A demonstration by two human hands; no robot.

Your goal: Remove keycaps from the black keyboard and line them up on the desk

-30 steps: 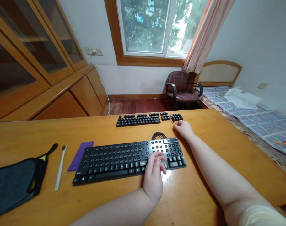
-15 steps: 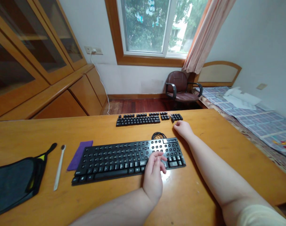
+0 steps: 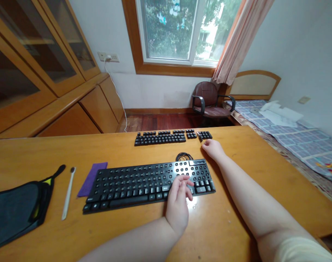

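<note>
My right hand point(image 3: 213, 149): fingertips pinched narrow on slim tool point(image 3: 199, 137), far end among loose black keycaps point(image 3: 161, 139) laid in rows near desk's point(image 3: 119, 151) far edge. My left hand point(image 3: 179, 203): fingers loosely curled, slightly parted, over lower right of black keyboard point(image 3: 127, 183); cannot tell if anything sits inside. Keyboard flat before me, caps along bottom row. Coiled cable point(image 3: 184, 156) behind, purple cloth point(image 3: 90, 178) at left end.
</note>
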